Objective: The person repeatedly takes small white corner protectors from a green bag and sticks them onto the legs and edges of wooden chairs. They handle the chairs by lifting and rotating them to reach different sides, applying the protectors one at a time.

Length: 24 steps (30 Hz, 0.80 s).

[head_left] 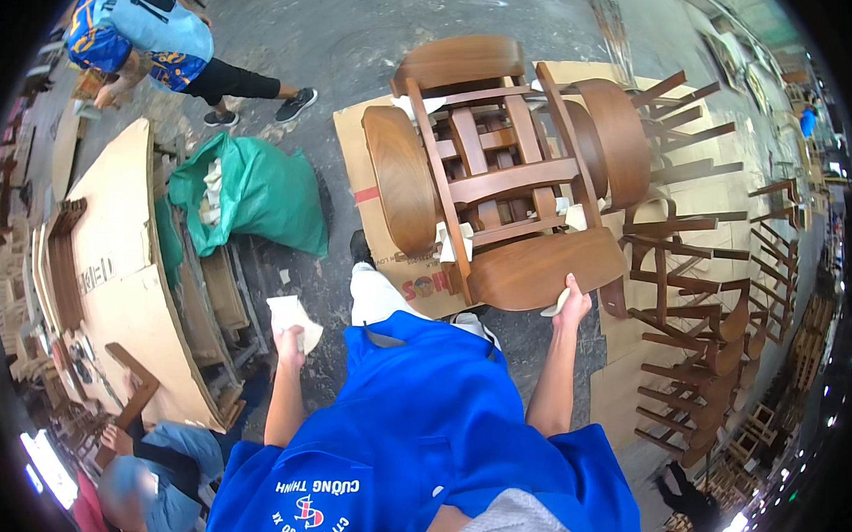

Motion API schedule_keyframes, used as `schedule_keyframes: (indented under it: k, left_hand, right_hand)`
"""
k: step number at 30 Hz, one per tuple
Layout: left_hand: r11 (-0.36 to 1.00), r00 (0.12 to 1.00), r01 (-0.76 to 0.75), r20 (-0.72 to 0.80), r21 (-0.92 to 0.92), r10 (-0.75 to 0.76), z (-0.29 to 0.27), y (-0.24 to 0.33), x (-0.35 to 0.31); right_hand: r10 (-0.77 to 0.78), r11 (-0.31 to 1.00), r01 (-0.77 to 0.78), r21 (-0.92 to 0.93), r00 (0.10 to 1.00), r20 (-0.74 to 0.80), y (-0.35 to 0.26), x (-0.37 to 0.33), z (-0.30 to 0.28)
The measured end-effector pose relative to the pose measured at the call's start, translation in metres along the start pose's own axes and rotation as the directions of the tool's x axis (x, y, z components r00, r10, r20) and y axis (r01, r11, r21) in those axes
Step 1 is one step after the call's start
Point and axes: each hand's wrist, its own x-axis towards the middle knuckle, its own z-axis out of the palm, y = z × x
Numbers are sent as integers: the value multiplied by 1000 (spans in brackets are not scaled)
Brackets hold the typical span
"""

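My left hand (289,346) is closed on a soft white folded sheet (292,317), held out over the floor at my left; whether it is foam, paper or cloth I cannot tell. My right hand (574,304) is at the near edge of a curved brown wooden board (548,268), pinching a small pale sheet (556,306) against or beside it. That board belongs to a stack of brown wooden chairs (514,177) directly ahead. White pads (575,216) sit between some of their parts.
Cardboard (351,142) lies beneath the stack. Many wooden chairs (701,350) crowd the right side. Left stand a green sack (278,196) of pale scraps and a cardboard-topped table (132,304). One person (170,54) walks at far left; another (161,472) handles a wooden part near left.
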Motion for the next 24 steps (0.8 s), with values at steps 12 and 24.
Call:
schedule_keyframes:
  k: [12,24]
  left_hand:
    - [978,995,53,73,200,-69,55,-8,-11]
    - [974,992,99,58,205,-113,46,45,20]
  right_hand:
    - [-61,944,75,-323,997,53,-18,-5,-16]
    - [170,973,-157,-169,983,69,7,25,-31]
